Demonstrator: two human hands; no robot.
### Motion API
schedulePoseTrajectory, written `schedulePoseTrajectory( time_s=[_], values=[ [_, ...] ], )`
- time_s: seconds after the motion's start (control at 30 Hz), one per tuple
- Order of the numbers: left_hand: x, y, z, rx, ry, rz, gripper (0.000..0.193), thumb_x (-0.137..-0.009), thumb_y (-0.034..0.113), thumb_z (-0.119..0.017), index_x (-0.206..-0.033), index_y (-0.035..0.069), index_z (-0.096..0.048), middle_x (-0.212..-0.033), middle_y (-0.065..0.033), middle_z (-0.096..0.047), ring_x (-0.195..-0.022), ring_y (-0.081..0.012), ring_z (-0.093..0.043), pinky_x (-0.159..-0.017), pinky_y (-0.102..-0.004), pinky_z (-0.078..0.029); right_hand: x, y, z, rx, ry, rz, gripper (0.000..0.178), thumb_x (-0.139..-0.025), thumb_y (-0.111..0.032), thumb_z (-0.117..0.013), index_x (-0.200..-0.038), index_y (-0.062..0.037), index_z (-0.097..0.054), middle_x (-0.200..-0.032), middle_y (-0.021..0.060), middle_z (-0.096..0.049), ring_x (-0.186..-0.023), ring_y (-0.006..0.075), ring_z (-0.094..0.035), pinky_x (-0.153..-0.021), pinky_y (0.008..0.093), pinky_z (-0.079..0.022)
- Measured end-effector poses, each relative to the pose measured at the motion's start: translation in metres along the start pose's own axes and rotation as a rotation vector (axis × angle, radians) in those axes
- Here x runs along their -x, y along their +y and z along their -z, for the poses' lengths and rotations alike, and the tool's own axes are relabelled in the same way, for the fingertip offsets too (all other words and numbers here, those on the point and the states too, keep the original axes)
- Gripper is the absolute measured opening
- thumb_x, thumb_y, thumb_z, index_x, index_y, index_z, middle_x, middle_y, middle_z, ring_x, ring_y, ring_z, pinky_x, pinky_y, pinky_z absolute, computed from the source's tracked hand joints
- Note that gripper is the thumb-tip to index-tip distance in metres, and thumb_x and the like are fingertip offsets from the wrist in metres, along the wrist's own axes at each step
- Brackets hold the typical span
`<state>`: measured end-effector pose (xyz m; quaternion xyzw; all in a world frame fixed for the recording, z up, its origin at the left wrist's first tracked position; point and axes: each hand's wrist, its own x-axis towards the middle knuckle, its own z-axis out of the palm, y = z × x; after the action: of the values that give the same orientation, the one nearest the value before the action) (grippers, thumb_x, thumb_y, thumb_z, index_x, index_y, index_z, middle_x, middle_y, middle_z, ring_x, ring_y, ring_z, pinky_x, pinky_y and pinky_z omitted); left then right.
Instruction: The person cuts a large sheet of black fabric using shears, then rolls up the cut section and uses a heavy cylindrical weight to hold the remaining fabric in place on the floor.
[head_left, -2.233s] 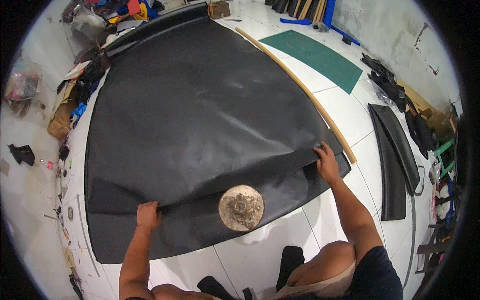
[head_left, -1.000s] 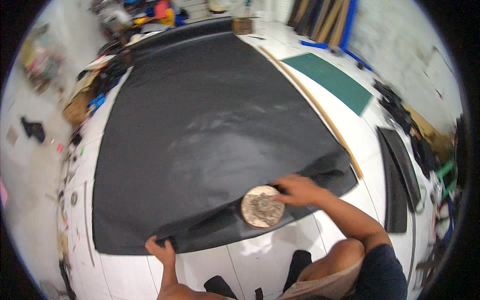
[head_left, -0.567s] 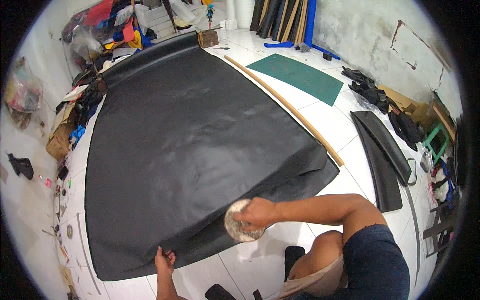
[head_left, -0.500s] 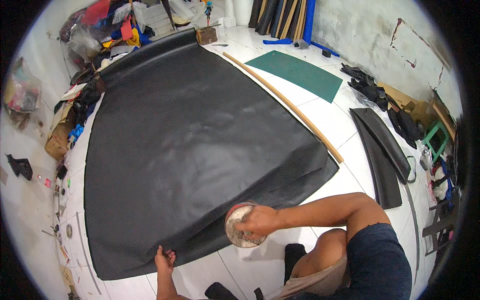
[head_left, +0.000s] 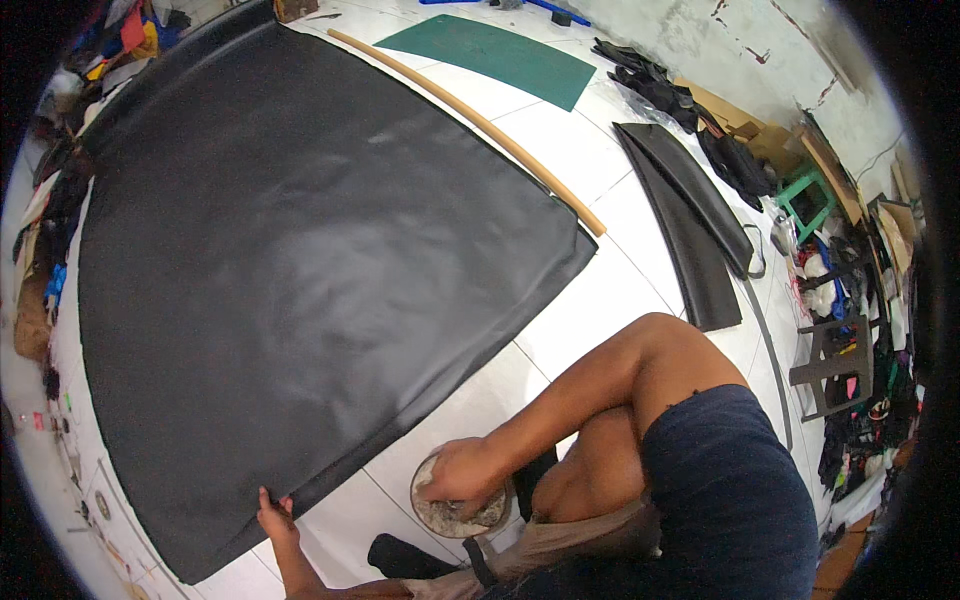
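A large black leather-like sheet (head_left: 250,250) is spread over the floor in front of me, with a narrow fold along its near edge. At that edge, my left hand (head_left: 278,515) pinches the sheet, one finger lying on top and others partly hidden. My right hand (head_left: 465,475) grips a round, tin-like thing (head_left: 425,507) with a crusted whitish-grey top, low over the tiles near my knee. Its fingers are slightly blurred, and whether the round thing touches the floor I cannot tell.
A long tan tube (head_left: 480,123) lies along the sheet's right edge. Beyond it are a green cutting mat (head_left: 495,58) and a folded black piece (head_left: 690,230). A green stool (head_left: 808,200), a dark stool (head_left: 835,370) and piled materials line the right side. White tiles (head_left: 590,310) show between.
My right hand has brought the round thing off the sheet's edge and toward me. The sheet's near right part lies smoother. My left hand still holds the edge; the view has shifted.
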<state>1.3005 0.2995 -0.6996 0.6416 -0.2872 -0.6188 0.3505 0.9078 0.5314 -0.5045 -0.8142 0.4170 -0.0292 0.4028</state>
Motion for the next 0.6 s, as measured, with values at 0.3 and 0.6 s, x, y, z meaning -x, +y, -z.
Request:
schedulePoseTrajectory(
  time_s=[0.3, 0.6],
  values=[
    [0.021, 0.035, 0.012, -0.088, -0.039, 0.099, 0.058, -0.091, 0.053, -0.062, -0.12, 0.004, -0.052, -0.091, -0.0059, -0.057, -0.074, -0.0162, -0.056, -0.064, -0.0282, -0.045, 0.096, 0.196, 0.087, -0.273, 0.985, -1.082, 0.053, -0.089, -0.051, -0.061, -0.11, -0.0024, -0.065, -0.106, 0.0195, -0.069, -0.094, 0.0323, -0.067, -0.08, 0.042, -0.053],
    [-0.047, 0.018, 0.094, -0.125, -0.036, -0.047, 0.041, -0.098, 0.042, -0.054, -0.122, 0.009, -0.054, -0.113, -0.0031, -0.054, -0.095, -0.0159, -0.048, -0.086, -0.0315, -0.04, 0.261, 0.328, 0.003, -0.932, 1.26, -1.528, 0.075, -0.086, -0.071, -0.053, -0.095, 0.0026, -0.064, -0.092, 0.0205, -0.066, -0.083, 0.0265, -0.067, -0.065, 0.0388, -0.055]
  ],
)
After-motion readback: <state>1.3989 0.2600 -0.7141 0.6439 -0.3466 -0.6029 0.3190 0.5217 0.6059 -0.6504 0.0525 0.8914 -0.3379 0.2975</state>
